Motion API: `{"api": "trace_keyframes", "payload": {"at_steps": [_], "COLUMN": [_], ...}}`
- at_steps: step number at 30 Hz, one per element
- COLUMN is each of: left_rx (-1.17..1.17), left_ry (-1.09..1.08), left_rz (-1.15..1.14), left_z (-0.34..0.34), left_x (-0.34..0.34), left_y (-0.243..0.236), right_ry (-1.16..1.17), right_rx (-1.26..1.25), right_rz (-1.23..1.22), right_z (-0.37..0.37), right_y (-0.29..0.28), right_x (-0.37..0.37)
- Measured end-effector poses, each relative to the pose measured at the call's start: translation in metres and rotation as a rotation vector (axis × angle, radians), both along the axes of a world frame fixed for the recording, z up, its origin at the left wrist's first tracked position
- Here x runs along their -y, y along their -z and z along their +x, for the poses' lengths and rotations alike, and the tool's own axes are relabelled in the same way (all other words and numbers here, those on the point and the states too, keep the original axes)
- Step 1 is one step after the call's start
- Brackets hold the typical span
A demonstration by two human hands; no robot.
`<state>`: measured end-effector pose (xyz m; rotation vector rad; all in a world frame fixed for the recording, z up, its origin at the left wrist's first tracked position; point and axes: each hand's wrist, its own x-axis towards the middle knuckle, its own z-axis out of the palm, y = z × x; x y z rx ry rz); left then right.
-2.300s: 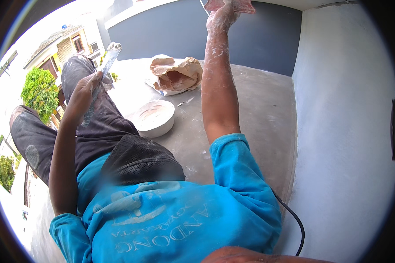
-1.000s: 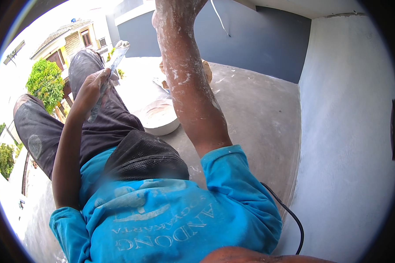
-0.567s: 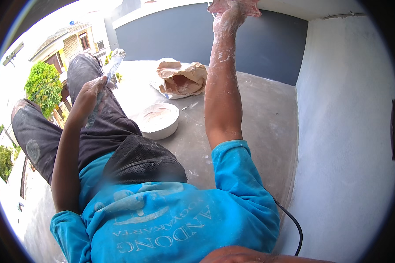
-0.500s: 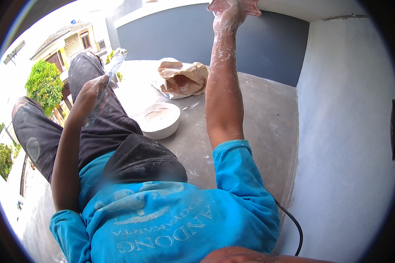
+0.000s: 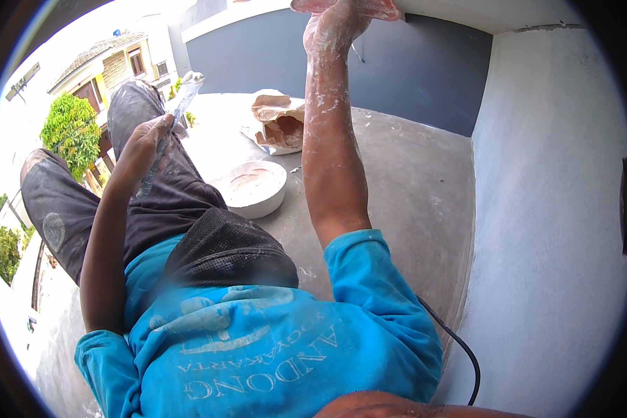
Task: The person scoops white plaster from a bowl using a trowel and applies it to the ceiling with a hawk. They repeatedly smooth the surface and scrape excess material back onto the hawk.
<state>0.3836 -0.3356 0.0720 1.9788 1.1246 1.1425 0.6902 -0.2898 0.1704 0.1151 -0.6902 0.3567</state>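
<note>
On the left, my left hand (image 5: 145, 145) is closed around a long, plaster-smeared scraper (image 5: 183, 97), its whitish end pointing up and away over my raised knee. My right arm is stretched up to the top of the head view. There, my right hand (image 5: 336, 29) grips a flat reddish plastering float (image 5: 381, 8), held at the pale overhead surface. The frame's upper edge cuts off part of the float, and my fingers are partly hidden. White plaster dusts my right wrist and forearm.
A white bowl (image 5: 275, 200) of pale plaster mix stands on the grey floor (image 5: 411, 188). Behind it lies a torn-open paper sack (image 5: 272, 104). A dark grey wall (image 5: 425, 76) closes the far side, a white wall (image 5: 550, 174) the right. A black cable (image 5: 467, 348) runs beside my shoulder.
My right hand and the float have moved left along the overhead surface, and the forearm now covers part of the sack. My left hand with the scraper has hardly moved.
</note>
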Motion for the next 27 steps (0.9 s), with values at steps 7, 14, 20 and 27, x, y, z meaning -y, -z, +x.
{"api": "trace_keyframes", "payload": {"at_steps": [7,14,20,27], "left_rx": [0.0,0.015,0.022,0.071], "left_ry": [-0.013,0.009,0.006,-0.044], "left_rz": [0.0,-0.012,0.002,-0.023], "left_z": [-0.003,-0.003,-0.008,-0.007], "left_x": [-0.004,0.001,-0.004,0.005], "left_y": [0.0,-0.001,0.002,-0.001], "right_ry": [0.016,0.01,-0.042,-0.085], "right_rx": [0.074,0.151,0.325,-0.118], "right_rz": [-0.001,0.169,0.077,-0.056], "right_z": [-0.049,-0.113,-0.147,-0.041], "right_y": [-0.017,-0.023,-0.006,0.055], "right_x": [0.029,0.032,0.074,0.079]}}
